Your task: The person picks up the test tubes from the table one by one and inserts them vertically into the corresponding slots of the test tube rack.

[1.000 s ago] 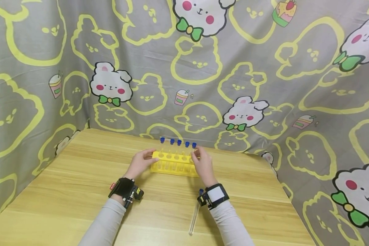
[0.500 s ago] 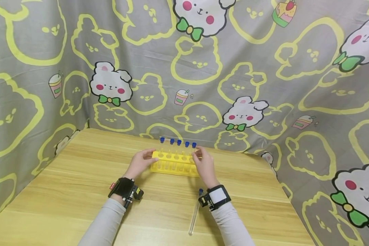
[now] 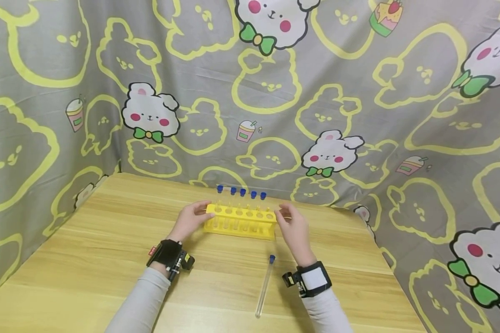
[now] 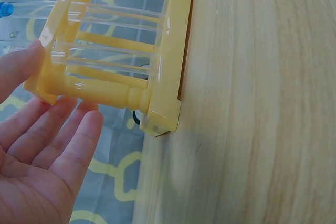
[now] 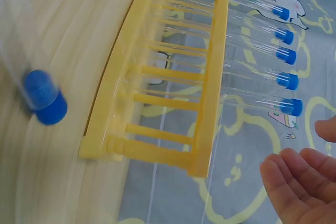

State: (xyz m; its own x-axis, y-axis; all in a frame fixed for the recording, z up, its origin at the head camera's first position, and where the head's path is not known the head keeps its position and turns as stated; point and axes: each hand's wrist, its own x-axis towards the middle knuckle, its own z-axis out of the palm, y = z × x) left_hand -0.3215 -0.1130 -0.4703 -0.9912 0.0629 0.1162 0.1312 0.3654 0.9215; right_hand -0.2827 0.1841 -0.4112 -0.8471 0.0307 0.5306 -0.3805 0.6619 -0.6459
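While the yellow rack (image 3: pixel 240 221) stands toward the far middle of the wooden surface (image 3: pixel 87 259) with five blue-capped tubes (image 3: pixel 241 193) upright in it, the left hand (image 3: pixel 190 220) touches its left end with relaxed fingers, and the right hand (image 3: pixel 293 227) hovers spread just beside its right end. A loose tube (image 3: pixel 264 286) lies nearer the person.

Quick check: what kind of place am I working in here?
Likely a makeshift tabletop recording setup, not a real lab: a wooden table, a cartoon-print cloth backdrop around it, and a yellow test-tube rack with blue-capped tubes.

Wooden table (image 3: pixel 108 259): rack (image 3: pixel 239 222), loose tube (image 3: pixel 264 286)
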